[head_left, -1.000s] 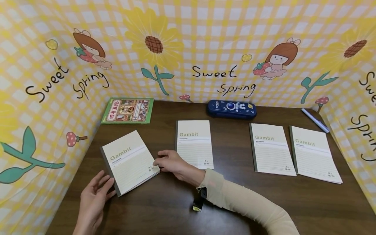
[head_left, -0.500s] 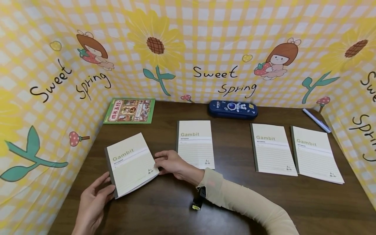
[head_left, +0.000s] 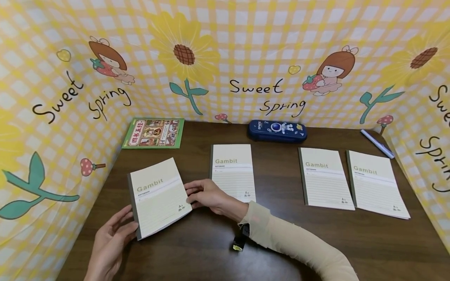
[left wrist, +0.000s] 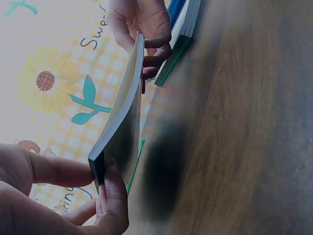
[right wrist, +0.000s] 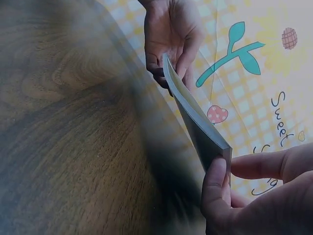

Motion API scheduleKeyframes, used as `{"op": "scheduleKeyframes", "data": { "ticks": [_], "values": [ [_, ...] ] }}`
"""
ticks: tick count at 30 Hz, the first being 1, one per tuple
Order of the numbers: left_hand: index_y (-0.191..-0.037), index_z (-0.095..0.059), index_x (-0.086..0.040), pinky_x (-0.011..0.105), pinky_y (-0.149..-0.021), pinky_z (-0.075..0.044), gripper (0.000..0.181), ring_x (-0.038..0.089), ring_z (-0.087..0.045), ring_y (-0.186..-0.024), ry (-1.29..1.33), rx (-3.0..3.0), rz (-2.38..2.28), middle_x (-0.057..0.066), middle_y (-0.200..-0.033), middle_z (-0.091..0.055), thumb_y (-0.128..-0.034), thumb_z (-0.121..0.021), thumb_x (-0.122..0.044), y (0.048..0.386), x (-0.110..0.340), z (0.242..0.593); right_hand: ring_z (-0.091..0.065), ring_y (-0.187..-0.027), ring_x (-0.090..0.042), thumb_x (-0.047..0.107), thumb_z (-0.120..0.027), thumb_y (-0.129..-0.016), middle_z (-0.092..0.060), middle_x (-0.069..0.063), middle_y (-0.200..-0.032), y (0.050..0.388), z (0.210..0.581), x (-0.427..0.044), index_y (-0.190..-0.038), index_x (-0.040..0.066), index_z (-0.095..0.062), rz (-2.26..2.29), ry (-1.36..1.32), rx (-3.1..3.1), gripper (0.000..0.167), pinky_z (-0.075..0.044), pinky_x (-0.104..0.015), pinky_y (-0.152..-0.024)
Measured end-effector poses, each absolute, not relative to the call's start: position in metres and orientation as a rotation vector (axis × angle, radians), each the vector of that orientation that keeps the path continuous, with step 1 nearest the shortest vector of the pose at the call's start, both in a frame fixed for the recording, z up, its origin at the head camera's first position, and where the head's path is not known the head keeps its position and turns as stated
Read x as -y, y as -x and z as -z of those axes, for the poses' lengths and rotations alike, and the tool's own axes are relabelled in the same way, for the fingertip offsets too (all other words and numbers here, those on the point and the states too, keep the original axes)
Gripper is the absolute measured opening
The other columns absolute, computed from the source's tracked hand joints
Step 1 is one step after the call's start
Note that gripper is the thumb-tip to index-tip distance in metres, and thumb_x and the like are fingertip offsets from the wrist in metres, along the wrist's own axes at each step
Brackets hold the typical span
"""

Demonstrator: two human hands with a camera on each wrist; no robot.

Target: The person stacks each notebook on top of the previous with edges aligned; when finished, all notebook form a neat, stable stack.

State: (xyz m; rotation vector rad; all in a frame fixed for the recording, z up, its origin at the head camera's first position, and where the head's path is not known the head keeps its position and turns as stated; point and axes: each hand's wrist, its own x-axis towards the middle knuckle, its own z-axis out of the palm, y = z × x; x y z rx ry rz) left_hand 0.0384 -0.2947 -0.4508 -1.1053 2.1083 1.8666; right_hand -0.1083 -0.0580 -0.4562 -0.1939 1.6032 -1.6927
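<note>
A cream Gambit notebook [head_left: 159, 197] with a dark spine is held above the table at the left, slightly turned. My left hand [head_left: 111, 236] pinches its spine edge near the lower corner; the left wrist view shows thumb and fingers of that hand [left wrist: 73, 196] on either side of the spine. On the opposite edge, my right hand [head_left: 211, 196] pinches the notebook near the bottom corner, as the right wrist view also shows with the thumb [right wrist: 215, 178] on one face. The notebook bows a little between both hands. Partly behind the right hand lies a second Gambit notebook [head_left: 232, 164].
Two more Gambit notebooks, one [head_left: 325, 179] beside the other [head_left: 376, 185], lie at the right. A green picture-covered book [head_left: 153, 133] is at the back left, a navy pencil case [head_left: 277, 131] at the back, and a light-blue pen [head_left: 377, 143] at the far right. Patterned cloth [head_left: 260, 47] walls the table.
The held notebook has shifted slightly right and turned a little straighter. Both hands keep hold of its edges, and the other things on the table stay where they were.
</note>
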Motion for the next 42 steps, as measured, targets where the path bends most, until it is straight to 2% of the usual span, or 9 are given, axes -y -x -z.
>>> {"op": "scheduleKeyframes", "data": {
  "ticks": [11, 23, 32, 42],
  "values": [
    [-0.163, -0.035, -0.014, 0.017, -0.082, -0.056, 0.07, -0.004, -0.06, -0.101, 0.97, -2.173, -1.896, -0.005, -0.135, -0.047, -0.1002, -0.063, 0.0, -0.027, 0.283, 0.446, -0.066, -0.078, -0.011, -0.008, -0.069, -0.087, -0.068, -0.015, -0.112, 0.108, 0.45, 0.036, -0.135, -0.004, -0.064, 1.721, 0.265, -1.696, 0.048, -0.057, -0.024, -0.067],
    [-0.16, -0.039, -0.009, 0.018, -0.082, -0.057, 0.066, -0.001, -0.061, -0.1, 0.748, -2.258, -1.905, -0.002, -0.133, -0.049, -0.0995, -0.063, 0.003, -0.006, 0.263, 0.447, -0.064, -0.085, -0.008, -0.007, -0.068, -0.087, -0.064, -0.014, -0.114, 0.113, 0.45, 0.005, -0.137, -0.002, -0.062, 1.73, 0.303, -1.798, 0.05, -0.058, -0.026, -0.069],
    [-0.159, -0.04, -0.009, 0.02, -0.083, -0.057, 0.063, -0.003, -0.062, -0.099, 0.645, -2.299, -1.836, 0.012, -0.147, -0.045, -0.1003, -0.061, 0.004, 0.007, 0.248, 0.449, -0.069, -0.087, -0.013, -0.007, -0.068, -0.086, -0.063, -0.018, -0.114, 0.112, 0.453, -0.016, -0.135, -0.006, -0.061, 1.767, 0.301, -1.837, 0.05, -0.059, -0.027, -0.067],
    [-0.156, -0.044, -0.011, 0.02, -0.084, -0.057, 0.06, 0.003, -0.064, -0.104, 0.54, -2.324, -1.81, 0.016, -0.148, -0.048, -0.0998, -0.062, 0.002, 0.026, 0.228, 0.45, -0.071, -0.089, -0.014, -0.011, -0.067, -0.085, -0.063, -0.024, -0.113, 0.118, 0.459, -0.043, -0.133, -0.011, -0.06, 1.798, 0.322, -1.917, 0.048, -0.063, -0.03, -0.071]
  ]
}}
